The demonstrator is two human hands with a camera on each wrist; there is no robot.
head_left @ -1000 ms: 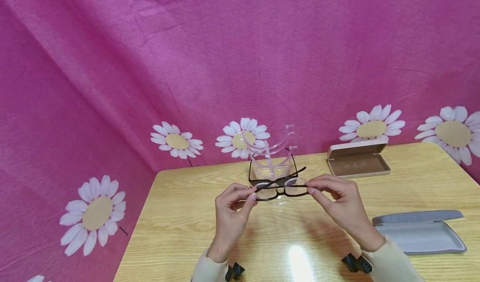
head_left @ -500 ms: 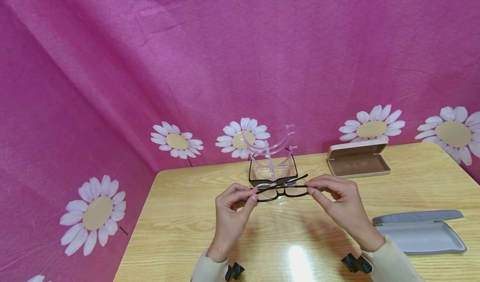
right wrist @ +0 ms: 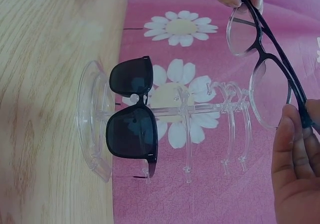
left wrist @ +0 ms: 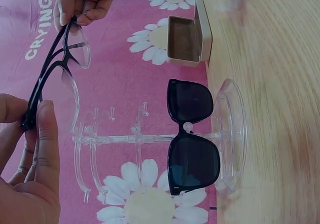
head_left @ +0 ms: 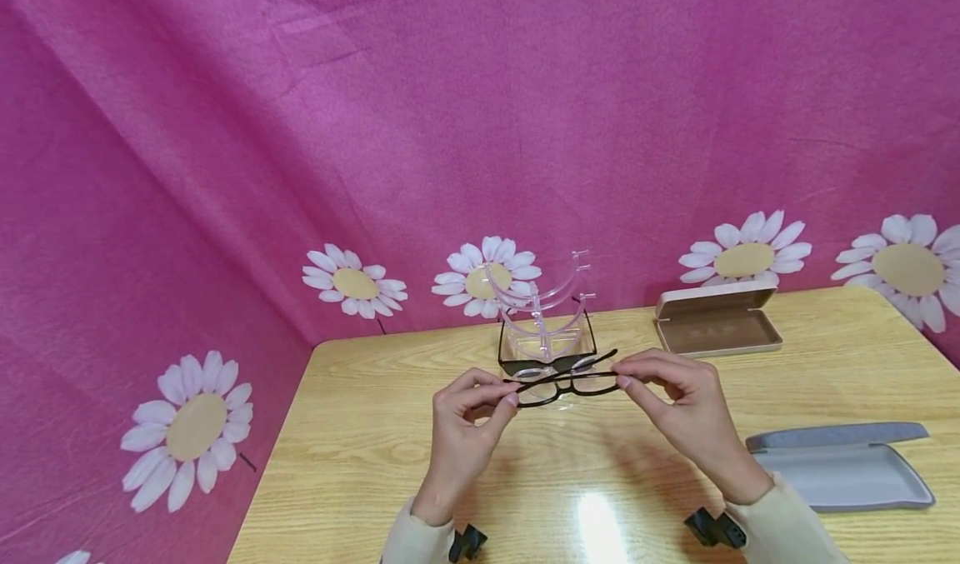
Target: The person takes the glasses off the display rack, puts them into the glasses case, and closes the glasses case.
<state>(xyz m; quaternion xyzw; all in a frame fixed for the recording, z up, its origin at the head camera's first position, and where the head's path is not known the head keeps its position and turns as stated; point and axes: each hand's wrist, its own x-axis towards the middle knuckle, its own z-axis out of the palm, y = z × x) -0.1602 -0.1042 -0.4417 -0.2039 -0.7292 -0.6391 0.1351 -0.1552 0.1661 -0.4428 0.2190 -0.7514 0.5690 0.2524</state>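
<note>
A pair of black-topped eyeglasses [head_left: 566, 390] with clear lower rims is held up above the table. My left hand [head_left: 467, 435] pinches their left end between thumb and fingers, and my right hand [head_left: 686, 406] pinches the right end. In the left wrist view the temples of the eyeglasses [left wrist: 64, 62] lie folded across behind the lenses. One temple tip sticks out near my right fingers in the head view. Behind the eyeglasses stands a clear, tiered display stand [head_left: 537, 318]. Black sunglasses [right wrist: 132, 129] sit on its lowest tier, with dark lenses facing me.
An open glasses case with a brown lining [head_left: 720, 331] lies at the back right of the wooden table [head_left: 360, 431]. Nearer, beside my right forearm, lies an open grey case [head_left: 843, 472]. A pink flowered cloth [head_left: 600, 131] hangs behind the table.
The raised temple tip of the eyeglasses has swung down closer to the frame, which has dipped very slightly. Both hands keep their hold almost in place.
</note>
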